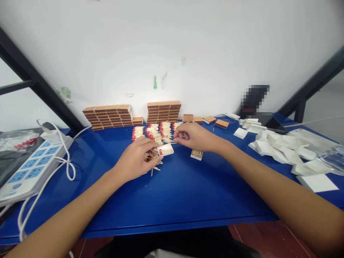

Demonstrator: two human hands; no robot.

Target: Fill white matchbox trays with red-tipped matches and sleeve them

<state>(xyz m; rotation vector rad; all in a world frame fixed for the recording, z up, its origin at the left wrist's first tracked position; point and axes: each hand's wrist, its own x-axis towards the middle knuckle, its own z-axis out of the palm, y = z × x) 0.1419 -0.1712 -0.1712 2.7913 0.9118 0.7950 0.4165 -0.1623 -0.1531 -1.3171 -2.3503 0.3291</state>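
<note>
My left hand point(138, 156) is closed on a small white matchbox tray point(168, 149), gripped by its left end between thumb and fingers. A few red-tipped matches point(162, 152) lie inside that tray. Just above and to the right, my right hand point(192, 135) hovers with its fingers curled in a pinch; whether anything is between them I cannot make out. Bundles of red-headed matches point(153, 132) lie in rows behind the hands, and a looser heap point(153, 156) is partly hidden by my left hand. Under my right wrist sits another tray filled with matches point(197, 154).
Stacked matchboxes point(107, 117) and a second stack point(163, 111) stand along the wall, with loose matchboxes point(222, 123) beside them. Empty white trays point(272, 145) pile up at right. A power strip point(29, 166) with white cables occupies the left of the blue table point(172, 200).
</note>
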